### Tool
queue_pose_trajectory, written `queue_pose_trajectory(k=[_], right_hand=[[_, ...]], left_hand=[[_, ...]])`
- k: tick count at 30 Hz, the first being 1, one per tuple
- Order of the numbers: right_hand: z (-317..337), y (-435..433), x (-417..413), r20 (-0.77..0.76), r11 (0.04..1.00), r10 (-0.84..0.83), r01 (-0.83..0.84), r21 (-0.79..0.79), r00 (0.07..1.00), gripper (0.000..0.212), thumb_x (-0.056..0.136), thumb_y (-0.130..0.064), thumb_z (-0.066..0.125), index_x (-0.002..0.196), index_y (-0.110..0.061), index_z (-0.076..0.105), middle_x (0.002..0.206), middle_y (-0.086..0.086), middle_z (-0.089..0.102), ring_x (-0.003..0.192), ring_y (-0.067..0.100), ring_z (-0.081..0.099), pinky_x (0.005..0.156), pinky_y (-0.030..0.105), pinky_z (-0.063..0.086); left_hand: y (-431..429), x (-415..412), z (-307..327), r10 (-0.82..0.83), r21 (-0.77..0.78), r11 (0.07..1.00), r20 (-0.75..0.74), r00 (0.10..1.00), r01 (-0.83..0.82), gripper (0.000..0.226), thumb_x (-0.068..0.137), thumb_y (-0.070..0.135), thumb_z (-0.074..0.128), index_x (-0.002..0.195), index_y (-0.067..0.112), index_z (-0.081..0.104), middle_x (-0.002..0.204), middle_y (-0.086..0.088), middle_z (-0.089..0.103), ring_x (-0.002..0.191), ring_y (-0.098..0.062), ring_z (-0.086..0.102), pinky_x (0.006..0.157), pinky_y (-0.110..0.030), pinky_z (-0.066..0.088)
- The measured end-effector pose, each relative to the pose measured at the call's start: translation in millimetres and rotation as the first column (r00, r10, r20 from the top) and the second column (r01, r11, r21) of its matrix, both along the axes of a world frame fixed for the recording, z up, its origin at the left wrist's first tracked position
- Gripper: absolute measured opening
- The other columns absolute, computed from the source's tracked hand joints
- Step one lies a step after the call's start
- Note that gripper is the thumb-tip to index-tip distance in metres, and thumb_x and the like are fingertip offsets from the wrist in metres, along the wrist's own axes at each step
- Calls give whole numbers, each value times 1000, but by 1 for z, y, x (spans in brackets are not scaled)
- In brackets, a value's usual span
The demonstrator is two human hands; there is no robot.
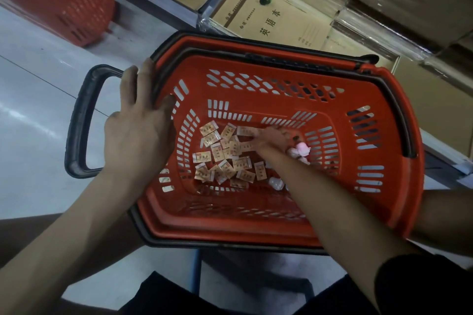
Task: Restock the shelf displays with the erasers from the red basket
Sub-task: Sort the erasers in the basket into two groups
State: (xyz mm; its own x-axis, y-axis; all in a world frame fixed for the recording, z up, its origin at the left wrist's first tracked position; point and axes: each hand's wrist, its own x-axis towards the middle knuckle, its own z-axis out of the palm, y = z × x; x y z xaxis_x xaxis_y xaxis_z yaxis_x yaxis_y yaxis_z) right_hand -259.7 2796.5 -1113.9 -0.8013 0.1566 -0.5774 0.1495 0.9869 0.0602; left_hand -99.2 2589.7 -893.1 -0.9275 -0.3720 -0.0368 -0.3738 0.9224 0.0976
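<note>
Left hand [138,125] flat on basket [281,234] rim, fingers spread, thumb inside: steadies it, I judge, while I dig. Right hand [271,139] down among erasers [225,158] heaped on basket floor, gathering; blur hides whether its fingers pinch any.

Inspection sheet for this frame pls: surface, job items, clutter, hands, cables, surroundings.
Surface: pale glossy floor beneath the basket.
Job's things: red basket, its black handle folded out to the left; many small wrapped erasers lie loose on its bottom.
Clutter: a few pink-and-white wrapped pieces beside the erasers, next to the right hand.
Grippers: left hand rests on the basket's left rim, fingers fairly straight; right hand is down among the erasers, blurred, grip unclear.
Cables: nothing seen.
Surroundings: second red basket at top left; stacked brown notebooks behind.
</note>
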Motion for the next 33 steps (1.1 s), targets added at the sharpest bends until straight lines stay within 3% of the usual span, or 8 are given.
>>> queue_pose_trajectory(k=[4,9,12,17,22,26,30,33], right_hand=[[10,-38,7,8,995,-91,92,-27,996,90,93,-56,61,153,3,30,155,29,33,141,46,34,113,51,33],[4,-16,-10,32,969,-229,231,-91,973,92,81,-66,68,147,-6,46,151,20,47,136,39,45,110,48,38],[-6,14,-23,90,944,-288,299,-141,953,111,51,-81,64,139,-13,56,135,9,63,117,35,63,97,44,52],[36,20,-10,439,786,-325,498,-367,837,54,74,-59,66,109,-18,71,92,10,77,59,25,65,57,28,51],[48,-2,17,419,652,-380,560,-512,825,41,88,-62,56,114,-32,64,97,-1,70,70,18,69,53,21,56],[59,-15,19,366,660,-339,497,-564,866,49,82,-54,60,121,-25,64,125,2,70,116,31,64,91,40,53],[85,4,-8,570,656,-146,510,-557,809,32,88,-16,46,104,-4,71,108,18,77,103,33,72,98,41,56],[79,22,-14,432,743,73,240,-625,899,22,95,-15,55,100,-7,75,95,14,79,92,30,75,86,39,60]], left_hand=[[1,0,0,14,0,1000,4,1000,-14,25,91,16,68,114,7,65,168,-19,19,155,-42,16,54,-54,53],[1,0,0,17,9,1000,-4,1000,-17,19,91,14,67,108,5,64,167,-19,20,155,-41,16,52,-51,53],[-1,-1,-2,16,-6,1000,-8,1000,-16,16,92,13,65,106,5,65,168,-18,18,155,-42,16,51,-48,51],[2,-1,-3,13,-19,1000,-19,1000,-13,14,93,15,64,102,4,66,167,-19,20,155,-43,18,52,-50,52],[4,1,-5,21,-33,999,-19,1000,-21,13,92,15,64,101,5,65,167,-19,20,154,-44,19,51,-49,50],[4,2,-4,23,-32,999,-23,999,-24,16,90,14,66,102,4,65,167,-20,20,154,-44,19,51,-48,48],[6,2,-5,29,-35,999,-19,999,-29,19,90,16,69,105,5,66,167,-20,18,154,-44,18,51,-48,48],[6,1,-5,27,-37,999,-16,1000,-27,19,91,18,69,106,6,67,168,-19,18,154,-44,18,51,-48,49]])
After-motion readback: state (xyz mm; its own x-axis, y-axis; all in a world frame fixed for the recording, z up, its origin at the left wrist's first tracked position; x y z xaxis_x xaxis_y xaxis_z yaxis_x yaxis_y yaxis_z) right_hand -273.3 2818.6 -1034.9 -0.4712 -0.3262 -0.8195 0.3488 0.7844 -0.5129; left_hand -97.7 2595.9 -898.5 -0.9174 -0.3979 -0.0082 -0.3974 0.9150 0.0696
